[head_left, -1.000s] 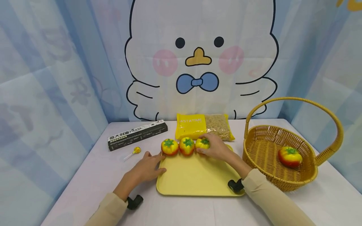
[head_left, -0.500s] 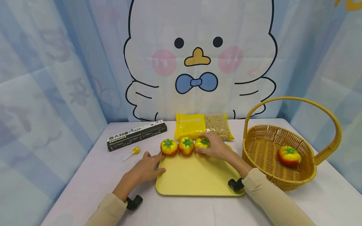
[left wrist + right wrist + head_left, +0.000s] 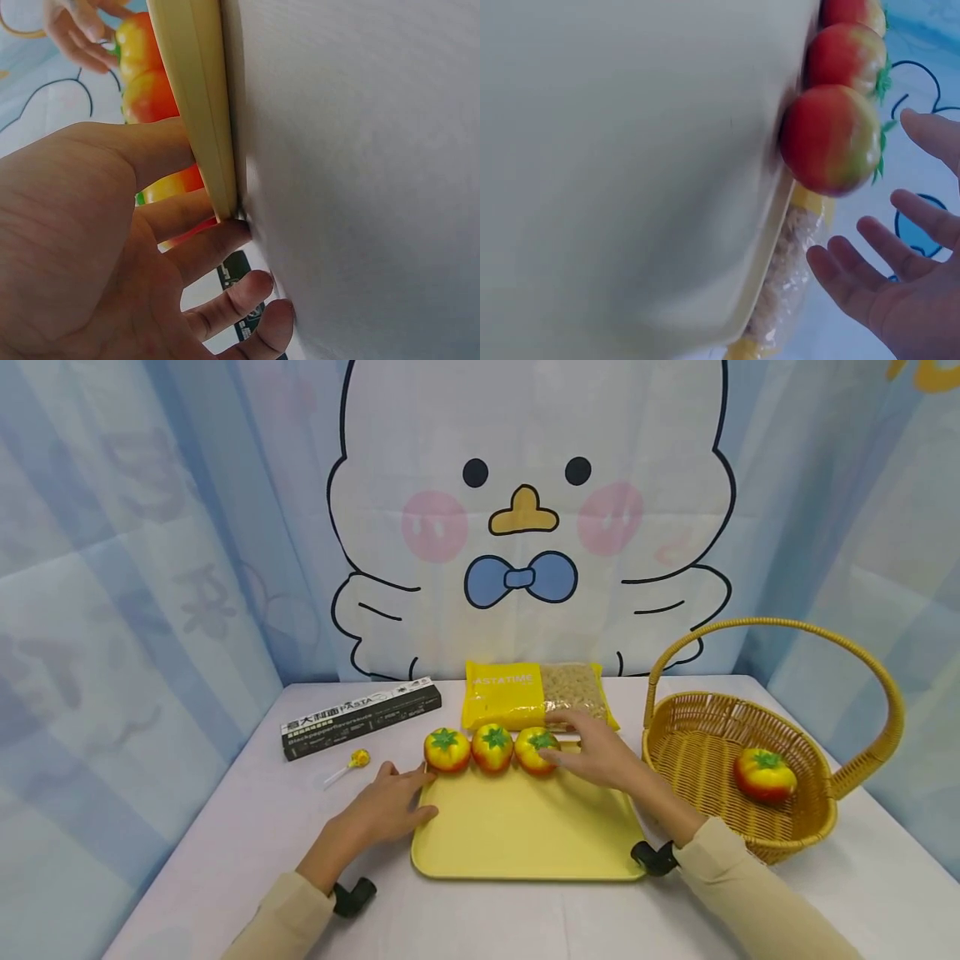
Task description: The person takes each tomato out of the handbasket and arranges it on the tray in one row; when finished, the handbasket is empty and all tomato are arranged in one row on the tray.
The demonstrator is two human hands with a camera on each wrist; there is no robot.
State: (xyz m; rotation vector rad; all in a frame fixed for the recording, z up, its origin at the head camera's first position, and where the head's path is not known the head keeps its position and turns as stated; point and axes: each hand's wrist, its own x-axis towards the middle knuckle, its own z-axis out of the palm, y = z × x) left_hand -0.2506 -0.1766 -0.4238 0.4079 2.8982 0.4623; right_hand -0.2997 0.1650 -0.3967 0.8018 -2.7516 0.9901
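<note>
Three red-and-yellow toy tomatoes with green leaf tops stand in a row along the far edge of the yellow tray [image 3: 525, 827]: the left [image 3: 447, 750], the middle [image 3: 492, 748] and the right tomato [image 3: 536, 750]. My left hand [image 3: 382, 806] rests against the tray's left rim, thumb over the rim and fingers loosely spread; the left wrist view shows fingertips touching the rim [image 3: 199, 105]. My right hand [image 3: 600, 753] is beside the right tomato, fingers spread and apart from it in the right wrist view, where that tomato [image 3: 831, 141] sits nearest.
A wicker basket [image 3: 690, 777] with a tall handle stands at right, holding another toy tomato [image 3: 765, 775]. Behind the tray lies a yellow pasta bag [image 3: 504, 695]. A black pasta box [image 3: 362, 718] and a lollipop [image 3: 360, 758] lie at left.
My right hand has let go of the right tomato and moved slightly right, opening its fingers. The left hand and the tray have stayed in place.
</note>
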